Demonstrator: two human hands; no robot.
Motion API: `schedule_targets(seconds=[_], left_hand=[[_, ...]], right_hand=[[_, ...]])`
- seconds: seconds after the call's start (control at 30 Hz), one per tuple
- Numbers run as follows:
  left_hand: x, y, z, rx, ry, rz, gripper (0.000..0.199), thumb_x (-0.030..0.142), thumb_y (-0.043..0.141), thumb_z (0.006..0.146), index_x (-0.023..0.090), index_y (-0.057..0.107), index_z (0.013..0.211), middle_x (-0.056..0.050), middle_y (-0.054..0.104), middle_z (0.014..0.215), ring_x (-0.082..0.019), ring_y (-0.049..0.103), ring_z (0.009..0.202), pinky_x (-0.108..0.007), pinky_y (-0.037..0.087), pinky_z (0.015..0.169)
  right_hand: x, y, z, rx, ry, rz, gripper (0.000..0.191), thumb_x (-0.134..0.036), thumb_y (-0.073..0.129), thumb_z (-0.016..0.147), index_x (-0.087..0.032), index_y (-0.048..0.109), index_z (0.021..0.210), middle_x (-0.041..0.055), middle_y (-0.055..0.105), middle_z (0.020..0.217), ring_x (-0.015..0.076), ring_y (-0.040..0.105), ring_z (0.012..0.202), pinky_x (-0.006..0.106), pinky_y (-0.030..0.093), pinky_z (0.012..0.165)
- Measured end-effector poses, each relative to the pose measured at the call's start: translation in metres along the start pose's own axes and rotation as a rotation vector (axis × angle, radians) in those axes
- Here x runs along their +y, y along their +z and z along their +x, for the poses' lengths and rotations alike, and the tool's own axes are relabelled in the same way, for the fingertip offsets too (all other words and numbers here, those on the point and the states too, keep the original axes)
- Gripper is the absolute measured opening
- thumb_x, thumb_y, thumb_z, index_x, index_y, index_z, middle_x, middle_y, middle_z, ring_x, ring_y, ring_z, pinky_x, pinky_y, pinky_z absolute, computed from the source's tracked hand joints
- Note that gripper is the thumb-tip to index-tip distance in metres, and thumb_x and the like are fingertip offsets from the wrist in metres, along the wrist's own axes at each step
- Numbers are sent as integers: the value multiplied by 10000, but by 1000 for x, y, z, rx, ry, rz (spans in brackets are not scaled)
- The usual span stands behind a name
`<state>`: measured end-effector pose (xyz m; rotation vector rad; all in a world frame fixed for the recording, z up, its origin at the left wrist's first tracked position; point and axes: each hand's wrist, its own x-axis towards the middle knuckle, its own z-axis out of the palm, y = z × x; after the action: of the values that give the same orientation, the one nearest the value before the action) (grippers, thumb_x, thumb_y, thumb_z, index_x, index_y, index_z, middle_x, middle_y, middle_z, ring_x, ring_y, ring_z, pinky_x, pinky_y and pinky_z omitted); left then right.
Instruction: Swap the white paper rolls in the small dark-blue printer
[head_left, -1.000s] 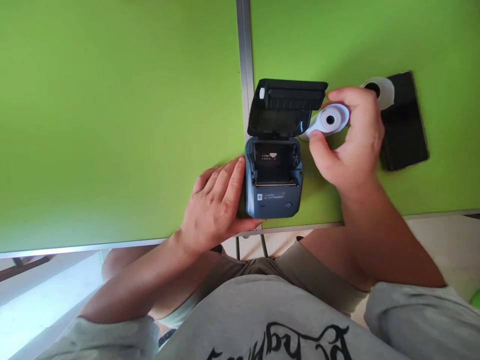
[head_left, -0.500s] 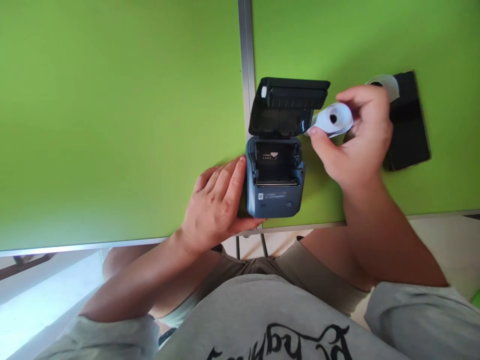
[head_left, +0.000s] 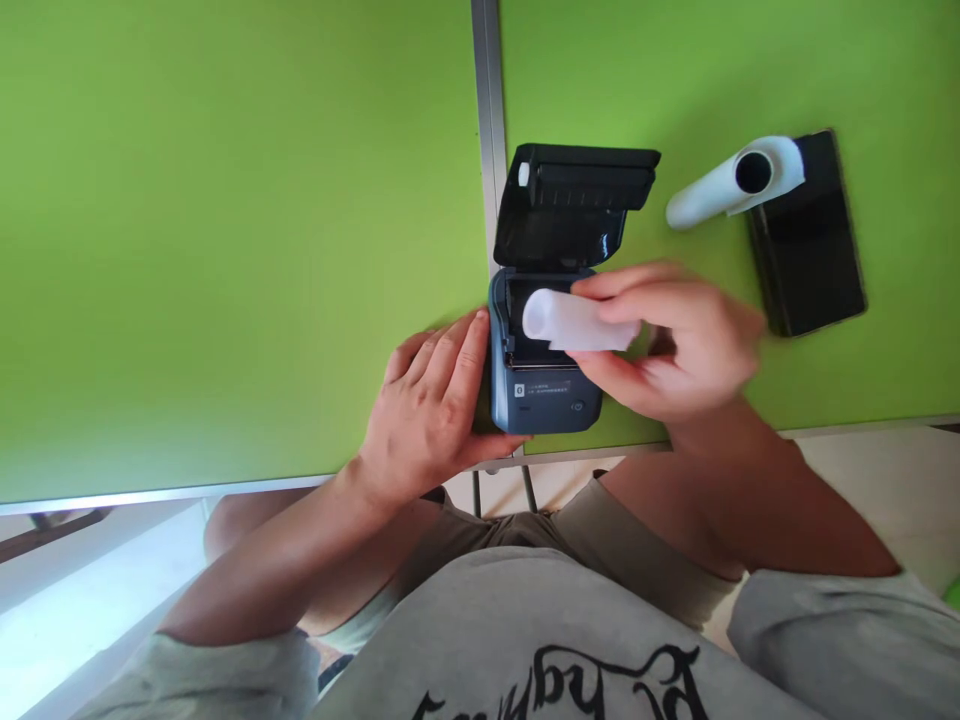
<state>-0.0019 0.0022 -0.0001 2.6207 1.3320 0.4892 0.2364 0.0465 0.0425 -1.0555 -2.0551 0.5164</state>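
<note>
A dark blue label printer [head_left: 547,415] stands at the table's front edge with its black lid [head_left: 574,205] raised. My left hand [head_left: 431,405] grips its left side, fingers along the casing and thumb at the front lower edge. In my right hand [head_left: 675,335] is a small white paper roll [head_left: 574,320], pinched between thumb and fingers. The roll is over the printer's open bay, tilted, its hollow end toward the left and a loose paper edge hanging below. The roll and fingers cover most of the bay, so I cannot tell whether the roll touches the inside.
To the right, another white roll [head_left: 705,195] with a dark hollow core lies against a black phone-like slab [head_left: 814,240]. A grey metal seam [head_left: 487,120] divides the green tabletop [head_left: 247,240]. The table's front edge runs just below the printer.
My right hand has moved left and down, carrying the paper roll from beside the lid to over the printer bay. My left hand has stayed on the printer.
</note>
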Motion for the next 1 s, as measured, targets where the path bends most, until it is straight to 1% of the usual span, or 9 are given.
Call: schedule_targets(seconds=[0.1, 0.2, 0.33, 0.43, 0.5, 0.63, 0.77, 0.9, 1.0], left_hand=[[0, -1, 1, 0, -1, -5, 1021, 788, 447, 936, -26, 348, 1544, -267, 627, 1414, -341, 624, 1273, -424, 408, 1108], [1, -2, 1, -8, -8, -4, 1022, 791, 444, 936, -8, 324, 1562, -258, 627, 1421, -335, 621, 1282, -423, 413, 1104], [1, -2, 1, -13, -5, 5, 1026, 802, 416, 941, -11, 323, 1560, -258, 631, 1417, -333, 621, 1288, -417, 406, 1113], [0, -1, 1, -4, -3, -3, 1029, 798, 420, 942, -15, 318, 1563, -263, 626, 1419, -336, 623, 1284, -420, 405, 1114], [0, -1, 0, -2, -5, -12, 1035, 793, 440, 938, -6, 292, 1580, -261, 621, 1426, -339, 622, 1283, -427, 410, 1108], [0, -1, 0, -9, -7, -13, 1040, 780, 476, 930, -6, 281, 1583, -263, 618, 1429, -344, 626, 1276, -430, 415, 1099], [-1, -1, 0, -6, -6, -19, 1053, 781, 498, 920, 9, 262, 1595, -259, 616, 1437, -349, 627, 1277, -434, 415, 1097], [-1, 0, 0, 16, 2, -18, 1049, 795, 482, 919, -3, 299, 1575, -258, 630, 1417, -345, 633, 1273, -424, 414, 1099], [0, 0, 0, 28, 0, -48, 1071, 799, 495, 912, 10, 263, 1597, -262, 606, 1449, -349, 619, 1309, -423, 407, 1122]], right_hand=[[-1, 1, 2, -151, 160, -51, 79, -275, 607, 948, -336, 655, 957, 61, 792, 1161, 283, 754, 1068, 526, 613, 882], [0, 1, 3, -171, 243, -62, 82, -341, 580, 963, -339, 612, 888, 40, 790, 1190, 266, 752, 1089, 520, 608, 893], [-1, 2, 3, -37, 81, 9, 168, -191, 659, 927, -316, 559, 877, 50, 799, 1171, 222, 765, 1077, 441, 623, 872], [2, 4, 4, -81, 42, -15, 200, -121, 644, 923, -297, 564, 874, 58, 809, 1124, 223, 768, 1091, 427, 628, 888], [8, 6, 4, -61, 9, -23, 167, -131, 672, 909, -273, 589, 877, 57, 810, 1118, 229, 778, 1060, 417, 641, 860], [21, 12, 2, 125, -143, 52, 198, -203, 808, 825, -219, 619, 879, 79, 818, 1074, 220, 799, 919, 334, 648, 747], [22, 17, 2, 164, -100, 130, 218, -195, 802, 843, -233, 591, 886, 49, 819, 1079, 172, 793, 849, 256, 630, 667], [21, 20, 2, 146, -92, 117, 206, -214, 791, 855, -242, 588, 876, 49, 818, 1061, 177, 788, 839, 281, 630, 656], [23, 21, 0, 169, -91, 140, 207, -220, 798, 846, -231, 593, 872, 57, 818, 1050, 171, 785, 813, 273, 621, 628]])
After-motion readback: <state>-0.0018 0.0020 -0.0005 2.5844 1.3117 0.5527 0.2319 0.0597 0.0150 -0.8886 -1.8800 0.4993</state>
